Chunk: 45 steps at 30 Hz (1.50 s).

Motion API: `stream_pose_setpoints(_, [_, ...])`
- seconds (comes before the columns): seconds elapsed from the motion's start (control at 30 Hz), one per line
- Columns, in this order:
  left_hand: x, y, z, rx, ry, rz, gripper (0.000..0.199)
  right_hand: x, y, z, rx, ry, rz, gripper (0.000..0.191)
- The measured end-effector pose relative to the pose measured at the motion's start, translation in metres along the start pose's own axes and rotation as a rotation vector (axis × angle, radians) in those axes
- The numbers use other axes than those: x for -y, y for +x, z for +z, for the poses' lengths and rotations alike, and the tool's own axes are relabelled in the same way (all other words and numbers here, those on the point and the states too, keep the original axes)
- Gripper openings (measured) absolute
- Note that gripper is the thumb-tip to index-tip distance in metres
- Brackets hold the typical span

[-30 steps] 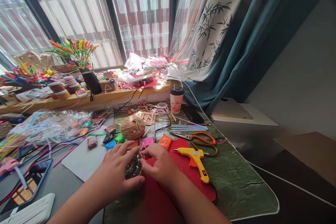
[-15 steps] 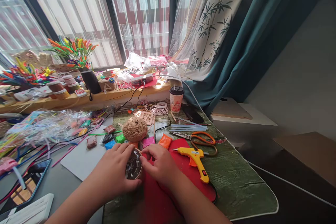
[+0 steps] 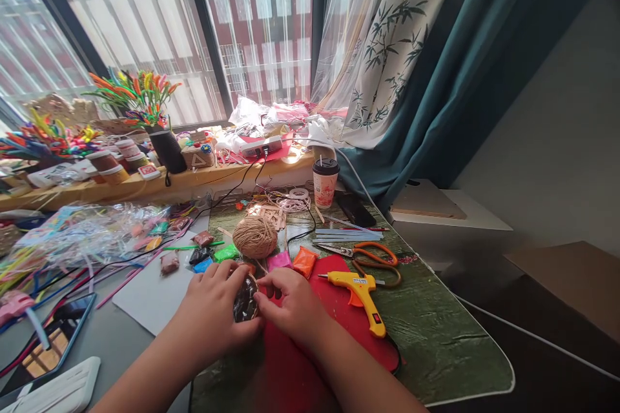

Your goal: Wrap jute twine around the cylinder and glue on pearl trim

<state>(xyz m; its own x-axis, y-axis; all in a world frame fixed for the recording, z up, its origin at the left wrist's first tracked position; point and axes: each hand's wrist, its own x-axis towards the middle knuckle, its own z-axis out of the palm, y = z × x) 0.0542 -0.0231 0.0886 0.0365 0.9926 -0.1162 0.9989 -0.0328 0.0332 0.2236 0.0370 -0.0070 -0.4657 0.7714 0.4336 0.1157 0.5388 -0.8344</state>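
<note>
My left hand (image 3: pixel 213 300) wraps around a small round container (image 3: pixel 246 300) with a dark, shiny inside and a twine-coloured rim. The container is tilted so its opening faces me. On its right edge, the thumb and fingers of my right hand (image 3: pixel 290 303) pinch together at the rim, seemingly on the twine; the fingertips partly hide it. Just beyond my hands lies a ball of twine (image 3: pixel 254 237), and a strand runs from it toward the container. Underneath is a red mat (image 3: pixel 349 329).
A yellow hot glue gun (image 3: pixel 359 290) and orange-handled scissors (image 3: pixel 372 251) lie to the right, near glue sticks (image 3: pixel 346 235). Clay packets (image 3: pixel 305 262) sit behind my hands. A lidded paper cup (image 3: pixel 325 184) stands at the back. Plastic bags (image 3: pixel 97 232) cover the left.
The twine ball has rolled slightly right and toward me. The container has turned a little in my left hand, and my right fingers have shifted slightly left along its rim.
</note>
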Motion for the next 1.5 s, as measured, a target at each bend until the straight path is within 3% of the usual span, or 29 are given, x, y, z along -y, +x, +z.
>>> stream_pose_setpoints(0.13, [0.021, -0.003, -0.001, 0.091, -0.103, 0.110, 0.107, 0.000, 0.000, 0.002, 0.000, 0.023, 0.003, 0.003])
stream_pose_setpoints(0.2, [0.031, -0.005, -0.002, 0.142, -0.122, 0.190, 0.114, 0.001, 0.000, 0.002, 0.005, 0.021, -0.023, 0.004])
stream_pose_setpoints(0.27, [0.036, -0.007, -0.002, 0.133, -0.119, 0.243, 0.107, 0.001, 0.000, 0.002, 0.014, -0.001, -0.057, 0.006])
stream_pose_setpoints(0.43, [0.035, -0.003, 0.001, -0.028, -0.110, 0.351, 0.078, 0.000, -0.002, 0.001, 0.010, -0.064, -0.144, 0.010])
stream_pose_setpoints(0.67, [0.046, 0.015, 0.010, 0.071, -0.070, 0.406, 0.100, -0.006, 0.002, 0.000, -0.060, -0.050, -0.163, 0.016])
stream_pose_setpoints(0.8, [0.045, 0.010, 0.005, 0.053, -0.068, 0.411, 0.095, -0.006, 0.003, -0.001, -0.095, -0.032, -0.144, 0.016])
stream_pose_setpoints(0.93, [0.036, 0.000, -0.007, 0.013, -0.077, 0.429, 0.081, -0.004, 0.001, 0.002, -0.024, 0.042, -0.105, 0.012])
stream_pose_setpoints(1.03, [0.029, -0.003, -0.014, -0.011, -0.062, 0.377, 0.069, -0.003, -0.001, 0.004, 0.017, 0.113, -0.035, 0.013])
stream_pose_setpoints(1.27, [0.019, 0.000, -0.017, 0.009, -0.018, 0.158, 0.065, 0.000, 0.000, 0.005, 0.031, 0.180, 0.134, 0.018])
stream_pose_setpoints(1.4, [0.008, 0.005, -0.014, 0.017, 0.046, -0.042, 0.064, -0.001, -0.001, 0.005, 0.046, 0.172, 0.095, 0.022])
stream_pose_setpoints(1.5, [0.001, 0.009, -0.009, 0.022, 0.085, -0.117, 0.063, -0.001, -0.002, 0.005, 0.043, 0.131, 0.042, 0.019])
